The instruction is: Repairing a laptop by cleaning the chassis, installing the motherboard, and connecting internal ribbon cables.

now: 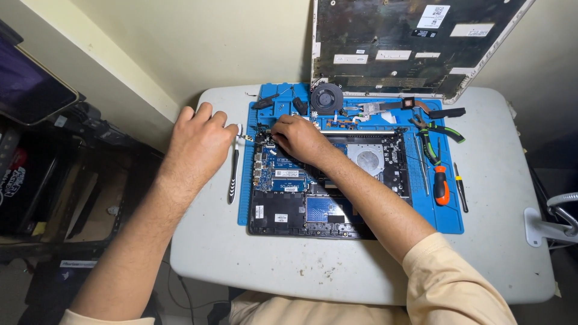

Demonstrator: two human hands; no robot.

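1. On the white table (494, 253) in front of you lies a blue work mat (448, 219); it carries an opened laptop base (283, 210) with the circuit board bare.
2. Your right hand (299, 139) rests on the far left corner of the laptop base, fingers curled down onto the board. Whether they pinch a part you cannot tell; the fingertips are hidden.
3. Your left hand (198, 144) lies on the table just left of the mat, fingers loosely bent. It touches the white tip of a black pry tool (232, 174) without gripping it.
4. The pry tool's long axis runs toward and away from you, white tip at the far end near your left thumb.
5. The laptop base has its long axis left to right, with its near edge close to the mat's near edge.
6. Along the mat's far strip, note a round black fan (326, 98) and a copper heat pipe (379, 107) beside it.
7. On the mat's right strip lie green-handled pliers (435, 137), an orange-handled screwdriver (441, 183) and a thin black screwdriver (460, 189), all pointing roughly away from you.
8. The removed bottom cover (397, 42) leans upright against the wall behind the mat.
9. Bare table shows to the right of the mat and along the near edge; the left margin is narrow and holds your left hand and the pry tool.
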